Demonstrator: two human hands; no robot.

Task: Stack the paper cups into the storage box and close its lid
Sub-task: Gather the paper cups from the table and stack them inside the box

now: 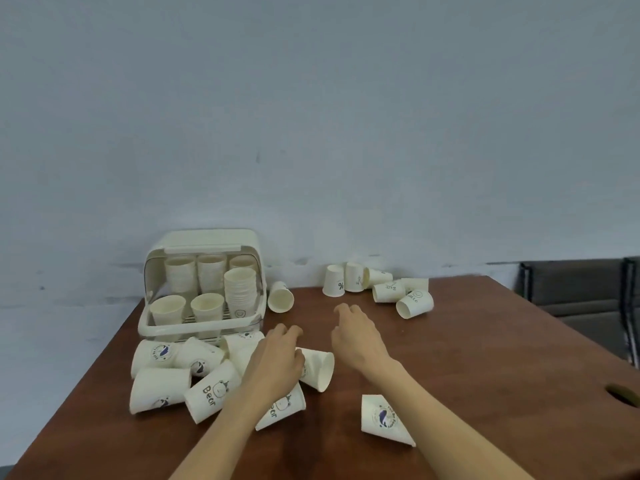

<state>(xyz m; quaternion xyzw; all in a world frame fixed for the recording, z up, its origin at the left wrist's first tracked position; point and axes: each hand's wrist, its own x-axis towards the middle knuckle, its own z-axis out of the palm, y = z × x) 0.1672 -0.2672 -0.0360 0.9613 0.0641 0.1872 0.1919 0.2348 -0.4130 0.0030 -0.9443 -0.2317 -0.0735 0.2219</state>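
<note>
A cream storage box (145, 323) stands at the table's far left with its lid (207, 239) raised; inside are several stacks of white paper cups (240, 294). Loose cups lie tipped in a pile (159, 393) in front of the box. My left hand (277, 362) rests over this pile, its fingers curled against a cup lying on its side (320, 368). My right hand (356, 336) hovers over bare table to the right, fingers relaxed, holding nothing. A single cup (382, 419) lies under my right forearm. More cups (414, 303) cluster at the far edge.
The brown wooden table (485, 358) has a cable hole (621, 393) at its right edge. One cup (280, 296) lies beside the box's right wall. A pale wall runs behind the table, and dark seating (581, 296) stands at the far right.
</note>
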